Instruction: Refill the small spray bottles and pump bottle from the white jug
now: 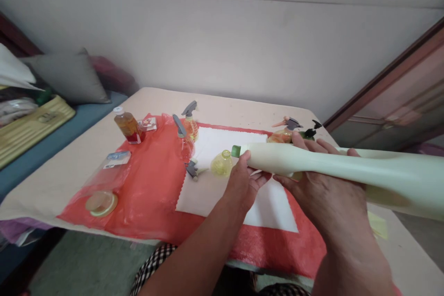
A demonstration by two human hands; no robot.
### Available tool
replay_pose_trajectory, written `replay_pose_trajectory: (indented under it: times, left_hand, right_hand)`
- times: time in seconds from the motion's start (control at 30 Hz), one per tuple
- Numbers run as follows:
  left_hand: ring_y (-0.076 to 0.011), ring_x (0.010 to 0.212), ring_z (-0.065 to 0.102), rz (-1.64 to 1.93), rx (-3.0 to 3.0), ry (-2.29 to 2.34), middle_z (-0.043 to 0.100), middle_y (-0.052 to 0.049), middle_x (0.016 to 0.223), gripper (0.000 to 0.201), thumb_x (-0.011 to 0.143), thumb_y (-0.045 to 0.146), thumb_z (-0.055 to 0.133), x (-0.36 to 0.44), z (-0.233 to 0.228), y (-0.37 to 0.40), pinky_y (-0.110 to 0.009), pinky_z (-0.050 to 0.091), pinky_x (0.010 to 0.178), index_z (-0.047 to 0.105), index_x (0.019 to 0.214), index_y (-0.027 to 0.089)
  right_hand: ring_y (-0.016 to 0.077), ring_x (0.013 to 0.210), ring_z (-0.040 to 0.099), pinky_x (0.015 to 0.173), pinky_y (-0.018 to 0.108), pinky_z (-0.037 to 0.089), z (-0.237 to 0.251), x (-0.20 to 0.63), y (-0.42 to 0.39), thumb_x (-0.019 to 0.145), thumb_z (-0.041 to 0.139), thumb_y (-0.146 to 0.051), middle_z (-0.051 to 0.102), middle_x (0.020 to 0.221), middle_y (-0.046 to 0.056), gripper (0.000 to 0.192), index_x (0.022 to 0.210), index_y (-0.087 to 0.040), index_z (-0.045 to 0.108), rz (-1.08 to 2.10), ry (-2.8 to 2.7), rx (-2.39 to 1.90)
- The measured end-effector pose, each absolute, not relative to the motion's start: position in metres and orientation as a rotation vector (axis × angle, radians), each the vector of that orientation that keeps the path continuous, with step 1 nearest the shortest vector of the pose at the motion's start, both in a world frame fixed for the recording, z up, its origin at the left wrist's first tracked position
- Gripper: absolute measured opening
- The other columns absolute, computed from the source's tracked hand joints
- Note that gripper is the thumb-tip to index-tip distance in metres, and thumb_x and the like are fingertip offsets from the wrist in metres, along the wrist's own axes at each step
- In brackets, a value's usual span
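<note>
An amber bottle stands on the red sheet, its label too blurred to read. The left hand pinches the neck of a pale green bottle above the counter; the right hand grips its middle.

Left hand cupped; right hand gripping.

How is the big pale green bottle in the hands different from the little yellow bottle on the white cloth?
The pale green bottle is long, opaque and held sideways above the table; the little yellow bottle is short, see-through and stands upright on the white cloth. Both narrow toward the mouth.
</note>
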State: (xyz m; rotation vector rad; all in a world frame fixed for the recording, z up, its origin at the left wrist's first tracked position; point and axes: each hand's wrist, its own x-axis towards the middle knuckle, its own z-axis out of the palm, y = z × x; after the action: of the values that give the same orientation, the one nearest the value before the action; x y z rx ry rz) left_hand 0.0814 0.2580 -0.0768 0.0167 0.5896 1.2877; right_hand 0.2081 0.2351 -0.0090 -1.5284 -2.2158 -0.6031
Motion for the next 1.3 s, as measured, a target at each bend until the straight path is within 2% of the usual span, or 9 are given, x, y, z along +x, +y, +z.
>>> replay_pose_trajectory:
  times: [0.3, 0.4, 0.5, 0.6, 0.7, 0.8, 0.93, 1.07, 1.3]
  left_hand:
    - [-0.0244, 0.095, 0.069, 1.304, 0.081, 0.647, 0.066, -0.017, 0.112, 0.041, 0.087, 0.041, 0.064, 0.082, -0.078, 0.255, -0.037, 0.058, 0.087, 0.061, 0.117, 0.014]
    - [-0.0222, 0.096, 0.068, 1.327, 0.123, 0.674, 0.064, -0.014, 0.112, 0.037, 0.086, 0.042, 0.066, 0.083, -0.081, 0.253, -0.037, 0.055, 0.092, 0.061, 0.111, 0.015]
    - [-0.0206, 0.096, 0.067, 1.343, 0.204, 0.688, 0.063, -0.011, 0.108, 0.036, 0.080, 0.044, 0.074, 0.080, -0.082, 0.249, -0.037, 0.052, 0.094, 0.062, 0.100, 0.017]
    - [-0.0225, 0.105, 0.064, 1.352, 0.325, 0.744, 0.064, -0.010, 0.109, 0.038, 0.072, 0.039, 0.081, 0.072, -0.078, 0.246, -0.037, 0.050, 0.095, 0.063, 0.099, 0.019]
    - [-0.0241, 0.106, 0.064, 1.355, 0.406, 0.859, 0.067, -0.011, 0.108, 0.042, 0.068, 0.035, 0.082, 0.056, -0.071, 0.246, -0.038, 0.049, 0.092, 0.065, 0.104, 0.020]
    - [-0.0234, 0.097, 0.067, 1.400, 0.531, 0.992, 0.070, -0.011, 0.100, 0.033, 0.071, 0.036, 0.078, 0.032, -0.064, 0.251, -0.037, 0.049, 0.089, 0.068, 0.097, 0.017]
    - [-0.0203, 0.091, 0.068, 1.564, 0.604, 1.162, 0.070, -0.008, 0.092, 0.029, 0.071, 0.035, 0.076, -0.004, -0.060, 0.260, -0.034, 0.050, 0.086, 0.068, 0.092, 0.016]
    - [-0.0188, 0.089, 0.069, 1.622, 0.619, 1.262, 0.070, -0.007, 0.091, 0.030, 0.070, 0.036, 0.076, -0.035, -0.062, 0.267, -0.032, 0.051, 0.083, 0.067, 0.090, 0.016]
    - [-0.0172, 0.083, 0.068, 1.681, 0.687, 1.335, 0.070, -0.007, 0.090, 0.027, 0.070, 0.037, 0.076, -0.069, -0.064, 0.271, -0.029, 0.052, 0.076, 0.067, 0.085, 0.017]
  right_hand:
    - [0.0397, 0.129, 0.050, 0.112, 0.067, 0.023, -0.018, 0.217, 0.242, 0.094, 0.051, -0.049, 0.059, 0.133, 0.021, 0.070, 0.153, -0.016, 0.031, -0.556, -2.214, -1.490]
    - [0.0406, 0.127, 0.053, 0.108, 0.065, 0.032, -0.030, 0.230, 0.250, 0.093, 0.048, -0.060, 0.058, 0.135, 0.022, 0.075, 0.153, -0.017, 0.033, -0.499, -2.166, -1.487]
    - [0.0424, 0.125, 0.055, 0.101, 0.059, 0.043, -0.045, 0.243, 0.263, 0.085, 0.052, -0.069, 0.057, 0.138, 0.022, 0.088, 0.153, -0.016, 0.033, -0.294, -2.078, -1.546]
    - [0.0409, 0.126, 0.055, 0.103, 0.055, 0.044, -0.059, 0.247, 0.275, 0.076, 0.062, -0.072, 0.059, 0.137, 0.020, 0.097, 0.150, -0.015, 0.038, 0.017, -1.932, -1.605]
    - [0.0368, 0.122, 0.058, 0.105, 0.050, 0.043, -0.071, 0.240, 0.285, 0.070, 0.072, -0.066, 0.064, 0.130, 0.016, 0.089, 0.140, -0.016, 0.051, 0.307, -1.707, -1.584]
    - [0.0353, 0.111, 0.063, 0.099, 0.049, 0.047, -0.087, 0.228, 0.297, 0.066, 0.080, -0.056, 0.070, 0.117, 0.016, 0.077, 0.126, -0.013, 0.061, 0.539, -1.401, -1.520]
    - [0.0298, 0.103, 0.066, 0.093, 0.047, 0.052, -0.116, 0.208, 0.324, 0.064, 0.080, -0.051, 0.071, 0.113, 0.014, 0.070, 0.121, -0.013, 0.062, 0.762, -0.987, -1.258]
    - [0.0250, 0.106, 0.063, 0.096, 0.043, 0.050, -0.140, 0.189, 0.347, 0.067, 0.072, -0.054, 0.069, 0.115, 0.013, 0.069, 0.121, -0.014, 0.059, 0.736, -0.917, -1.186]
    - [0.0290, 0.111, 0.057, 0.100, 0.050, 0.042, -0.147, 0.183, 0.329, 0.082, 0.058, -0.058, 0.064, 0.116, 0.015, 0.057, 0.119, -0.015, 0.059, 0.634, -1.062, -1.423]
